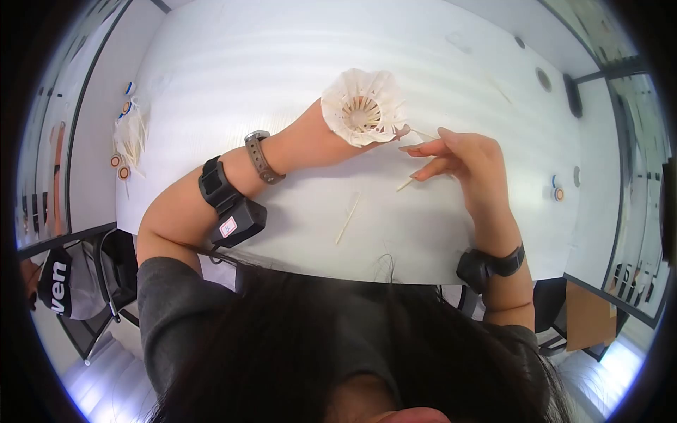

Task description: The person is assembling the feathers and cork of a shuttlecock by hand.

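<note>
A white cone of feather-like petals (384, 84), like a shuttlecock, opens toward the camera with thin pale sticks ringed inside it. My left hand (331, 137) is closed around it from behind, most of its fingers hidden by the cone. Just to the right, my right hand (469, 155) has a thin pale stick (423, 134) at its thumb and index finger, pointing at the cone's edge. Another stick (404, 185) shows below the fingertips, partly hidden by the hand. A loose stick (347, 218) lies on the white table nearer my body.
White feather-like pieces (130, 137) lie at the table's left side with several small round blue and orange-ringed pieces (124, 173). Similar round pieces (558, 194) sit at the right. Low partitions (99, 120) border the table. A dark object (572, 95) stands at the back right.
</note>
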`<state>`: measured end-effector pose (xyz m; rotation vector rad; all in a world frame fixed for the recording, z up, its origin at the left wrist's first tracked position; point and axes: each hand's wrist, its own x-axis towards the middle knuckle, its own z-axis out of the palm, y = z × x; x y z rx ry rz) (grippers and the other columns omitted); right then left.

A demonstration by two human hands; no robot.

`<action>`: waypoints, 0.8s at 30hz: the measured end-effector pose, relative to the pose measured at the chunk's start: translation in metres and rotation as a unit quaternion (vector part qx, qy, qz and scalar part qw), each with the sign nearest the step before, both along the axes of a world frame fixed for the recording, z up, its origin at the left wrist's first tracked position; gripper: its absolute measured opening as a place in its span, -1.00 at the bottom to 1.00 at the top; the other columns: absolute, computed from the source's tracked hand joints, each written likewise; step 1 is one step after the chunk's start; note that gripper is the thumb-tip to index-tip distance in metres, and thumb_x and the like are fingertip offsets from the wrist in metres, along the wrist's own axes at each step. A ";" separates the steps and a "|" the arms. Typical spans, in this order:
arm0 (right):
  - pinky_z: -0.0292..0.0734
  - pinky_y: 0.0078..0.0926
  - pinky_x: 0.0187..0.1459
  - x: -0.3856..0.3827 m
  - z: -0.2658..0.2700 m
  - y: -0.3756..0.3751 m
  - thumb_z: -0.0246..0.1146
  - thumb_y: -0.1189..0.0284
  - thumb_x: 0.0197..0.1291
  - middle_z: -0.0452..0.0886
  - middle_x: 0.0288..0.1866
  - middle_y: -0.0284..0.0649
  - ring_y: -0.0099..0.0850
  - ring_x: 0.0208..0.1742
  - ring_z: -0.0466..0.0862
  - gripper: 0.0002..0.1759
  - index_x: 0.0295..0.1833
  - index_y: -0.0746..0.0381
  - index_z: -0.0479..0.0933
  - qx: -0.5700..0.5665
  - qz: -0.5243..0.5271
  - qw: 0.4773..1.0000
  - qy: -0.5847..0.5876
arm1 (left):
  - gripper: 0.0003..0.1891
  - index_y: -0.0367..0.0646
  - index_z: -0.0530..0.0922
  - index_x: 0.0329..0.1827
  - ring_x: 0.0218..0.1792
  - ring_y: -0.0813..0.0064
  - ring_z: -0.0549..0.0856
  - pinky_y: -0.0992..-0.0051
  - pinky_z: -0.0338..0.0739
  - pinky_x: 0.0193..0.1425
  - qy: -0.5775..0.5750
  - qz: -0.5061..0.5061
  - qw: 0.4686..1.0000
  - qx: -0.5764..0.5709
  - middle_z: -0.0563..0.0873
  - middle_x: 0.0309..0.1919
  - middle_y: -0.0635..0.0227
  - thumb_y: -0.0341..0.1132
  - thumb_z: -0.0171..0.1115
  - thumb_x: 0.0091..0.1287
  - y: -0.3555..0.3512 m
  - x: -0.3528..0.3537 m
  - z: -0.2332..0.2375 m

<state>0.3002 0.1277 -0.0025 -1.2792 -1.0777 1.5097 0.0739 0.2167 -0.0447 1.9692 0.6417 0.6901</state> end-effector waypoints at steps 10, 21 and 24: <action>0.37 -0.57 -0.46 0.001 0.003 -0.007 0.21 0.42 0.37 0.53 -0.60 -0.27 -0.54 -0.63 0.46 -0.58 -0.60 0.30 0.47 0.106 -0.050 0.988 -0.096 | -0.73 -0.10 0.67 -0.03 -0.12 0.49 0.68 0.47 0.58 -0.02 -0.019 -0.017 1.000 -0.006 0.74 -0.15 0.44 -0.32 0.48 0.24 -0.001 -0.005 0.003; 0.46 -0.58 -0.27 -0.008 -0.005 0.000 0.36 0.60 0.07 0.75 -0.08 -0.24 -0.45 -0.18 0.65 -0.68 -0.01 0.23 0.65 0.385 -0.020 0.854 -0.350 | -0.76 -0.14 0.67 -0.12 -0.23 0.53 0.73 0.52 0.60 -0.11 -0.008 0.001 0.999 -0.043 0.78 -0.25 0.42 -0.25 0.50 0.25 -0.002 -0.003 0.009; 0.45 -0.63 -0.30 -0.008 -0.004 -0.003 0.41 0.56 0.11 0.76 -0.24 -0.30 -0.53 -0.28 0.65 -0.80 -0.11 0.24 0.71 0.318 -0.015 0.893 -0.317 | -0.76 -0.15 0.67 -0.12 -0.24 0.53 0.72 0.52 0.60 -0.13 0.001 0.000 0.999 -0.042 0.77 -0.26 0.41 -0.25 0.49 0.26 -0.002 -0.002 0.012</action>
